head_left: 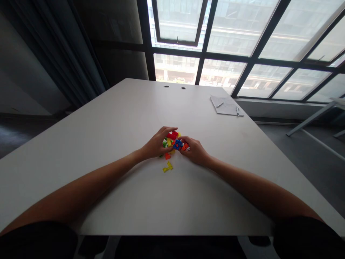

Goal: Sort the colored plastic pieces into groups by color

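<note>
In the head view, my right hand (pixel 196 150) grips a small blue toy block (pixel 177 144) between thumb and fingers. The block has a square face with an orange-red middle. On the other side, my left hand (pixel 156 142) curves around a small heap of coloured plastic pieces. Its fingers and thumb are spread apart, and the thumb tip comes close to the blue block; whether they touch I cannot tell. Red pieces (pixel 173 135), yellow and green ones lie in the heap, partly hidden by both hands. An orange piece (pixel 167 156) and a yellow piece (pixel 168 167) lie nearer to me.
All this lies on a large white table (pixel 121 118). Papers (pixel 226 105) with pens on them rest near its far right edge. Two round cable holes are set at the far end, before tall windows. A dark curtain hangs on the left.
</note>
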`<state>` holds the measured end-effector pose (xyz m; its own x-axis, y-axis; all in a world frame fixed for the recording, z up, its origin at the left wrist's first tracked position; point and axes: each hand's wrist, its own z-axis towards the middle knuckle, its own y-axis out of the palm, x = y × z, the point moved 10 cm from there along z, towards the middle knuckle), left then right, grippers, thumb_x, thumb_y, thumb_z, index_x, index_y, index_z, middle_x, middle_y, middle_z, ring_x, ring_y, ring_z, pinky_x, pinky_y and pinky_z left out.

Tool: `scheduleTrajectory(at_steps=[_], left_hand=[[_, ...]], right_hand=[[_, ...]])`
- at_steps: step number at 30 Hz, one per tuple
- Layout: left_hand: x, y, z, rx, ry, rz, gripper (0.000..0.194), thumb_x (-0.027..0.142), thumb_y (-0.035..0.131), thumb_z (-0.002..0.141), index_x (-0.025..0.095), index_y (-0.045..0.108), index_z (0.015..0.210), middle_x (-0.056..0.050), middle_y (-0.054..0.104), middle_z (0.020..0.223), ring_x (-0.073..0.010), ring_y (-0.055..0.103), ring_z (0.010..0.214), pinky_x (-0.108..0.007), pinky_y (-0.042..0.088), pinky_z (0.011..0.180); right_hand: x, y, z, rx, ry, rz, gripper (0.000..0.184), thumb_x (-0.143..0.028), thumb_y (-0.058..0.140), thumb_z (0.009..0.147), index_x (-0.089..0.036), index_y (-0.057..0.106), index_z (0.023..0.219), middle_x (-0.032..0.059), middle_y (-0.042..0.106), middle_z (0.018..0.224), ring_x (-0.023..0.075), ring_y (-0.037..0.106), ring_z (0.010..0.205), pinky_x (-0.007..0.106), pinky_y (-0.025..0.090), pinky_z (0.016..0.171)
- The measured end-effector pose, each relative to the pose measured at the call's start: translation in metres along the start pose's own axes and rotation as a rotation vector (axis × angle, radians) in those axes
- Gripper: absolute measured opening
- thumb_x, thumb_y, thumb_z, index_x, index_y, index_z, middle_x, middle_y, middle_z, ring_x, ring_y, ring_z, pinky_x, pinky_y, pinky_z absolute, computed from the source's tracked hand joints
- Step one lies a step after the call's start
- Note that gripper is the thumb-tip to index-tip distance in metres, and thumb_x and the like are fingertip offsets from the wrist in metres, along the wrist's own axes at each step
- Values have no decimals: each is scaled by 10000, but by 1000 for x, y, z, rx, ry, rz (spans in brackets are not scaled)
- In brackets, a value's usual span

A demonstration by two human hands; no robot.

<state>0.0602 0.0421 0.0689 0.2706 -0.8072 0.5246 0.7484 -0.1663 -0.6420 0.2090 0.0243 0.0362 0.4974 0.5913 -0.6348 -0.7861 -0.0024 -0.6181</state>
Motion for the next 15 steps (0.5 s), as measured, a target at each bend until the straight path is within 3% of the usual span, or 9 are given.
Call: scheduleTrajectory(at_steps=[3,7,11,15], left_hand=[[-6,-7,10,74,-17,-83,629,317,751,934,246,522,1515,-127,596,1361,-241,679,1184,-383,617,988],[-17,-10,11,94,-93,-92,454,369,702,970,212,634,1391,-117,670,1283,-208,722,1034,-334,636,869],[-27,-7,5,13,-172,32,390,424,636,999,230,711,1330,-99,762,1213,-260,718,1097,-438,573,1020],[-41,1,-1,-86,-247,117,599,627,646,951,233,689,1401,-141,665,1446,-348,599,1356,-543,437,1191]], right_hand=[[3,-4,14,82,36,64,401,-327,761,897,-228,648,1269,64,787,1084,226,738,951,363,577,859],[8,-2,31,160,97,161,426,-378,756,897,-234,635,1279,69,789,1101,241,747,993,381,594,864],[8,3,39,136,97,165,465,-374,732,904,-245,619,1336,88,773,1219,273,733,1135,454,570,1010],[7,4,39,2,15,63,675,-472,724,925,-224,512,1516,169,630,1497,335,586,1407,544,459,1178]])
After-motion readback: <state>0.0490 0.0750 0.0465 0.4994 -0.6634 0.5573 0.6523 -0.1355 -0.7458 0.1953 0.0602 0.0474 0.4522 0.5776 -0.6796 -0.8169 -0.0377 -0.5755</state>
